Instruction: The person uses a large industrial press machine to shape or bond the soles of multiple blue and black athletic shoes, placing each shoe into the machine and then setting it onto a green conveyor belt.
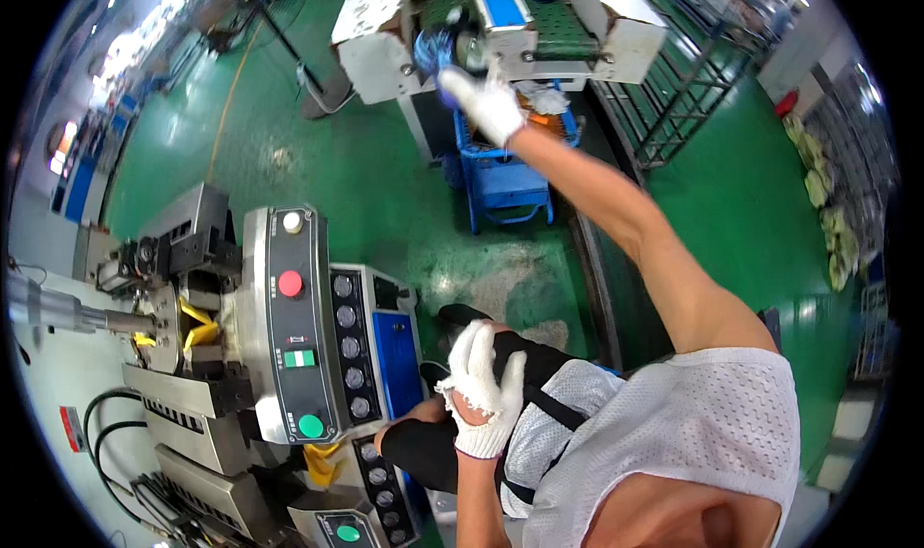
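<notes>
My right hand [489,107], in a white knit glove, reaches out at the end of the stretched arm toward the conveyor's front end. Its fingers look spread, though motion smears them. Close to the fingertips are a blue stringy bundle [434,51], a dark blue rounded thing [447,94] and a shiny greenish round thing [470,50]; whether the hand touches any of them I cannot tell. My left hand [481,394] hangs over my lap with loosely parted fingers and holds nothing. Skin shows through its frayed white glove.
A control panel [295,322] with red, white and green buttons stands at left, beside a metal machine [183,331]. A blue cart [510,178] is below the conveyor [568,38]. Dark metal racking [679,115] lies right of it. A pedestal stand [327,96] is at far left.
</notes>
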The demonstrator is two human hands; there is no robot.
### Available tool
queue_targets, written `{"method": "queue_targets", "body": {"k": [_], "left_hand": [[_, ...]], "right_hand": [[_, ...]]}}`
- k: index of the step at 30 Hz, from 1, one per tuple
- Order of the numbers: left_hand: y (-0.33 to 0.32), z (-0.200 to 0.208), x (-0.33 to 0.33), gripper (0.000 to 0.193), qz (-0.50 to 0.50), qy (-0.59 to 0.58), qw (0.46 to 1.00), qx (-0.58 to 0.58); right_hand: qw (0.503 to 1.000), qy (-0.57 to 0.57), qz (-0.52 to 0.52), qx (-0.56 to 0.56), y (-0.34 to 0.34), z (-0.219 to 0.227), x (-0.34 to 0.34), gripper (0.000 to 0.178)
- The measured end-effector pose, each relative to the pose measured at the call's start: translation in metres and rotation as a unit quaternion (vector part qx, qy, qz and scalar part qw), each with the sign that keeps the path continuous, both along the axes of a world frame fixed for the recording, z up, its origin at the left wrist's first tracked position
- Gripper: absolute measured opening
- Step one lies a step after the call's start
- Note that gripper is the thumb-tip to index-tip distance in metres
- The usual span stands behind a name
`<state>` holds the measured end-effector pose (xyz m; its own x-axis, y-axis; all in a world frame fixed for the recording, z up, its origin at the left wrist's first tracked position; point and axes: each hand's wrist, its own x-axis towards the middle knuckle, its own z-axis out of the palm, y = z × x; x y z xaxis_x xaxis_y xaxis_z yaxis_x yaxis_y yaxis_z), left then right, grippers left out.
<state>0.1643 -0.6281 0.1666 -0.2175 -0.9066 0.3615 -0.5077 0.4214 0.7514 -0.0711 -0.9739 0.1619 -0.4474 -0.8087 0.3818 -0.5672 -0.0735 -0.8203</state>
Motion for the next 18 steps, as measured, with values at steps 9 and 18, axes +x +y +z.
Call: {"method": "queue_targets", "body": {"k": [9, 18], "left_hand": [[0.112, -0.101, 0.058, 0.046, 0.245, 0.048, 0.933, 0.261], [0.16, -0.105, 0.052, 0.039, 0.453, 0.033, 0.87, 0.194]], "right_hand": [[0.885, 0.409, -0.067, 0.211, -0.27, -0.022, -0.199, 0.088], [0.931, 0.346, 0.113, 0.004, -0.167, -0.12, -0.103, 0.075]]}}
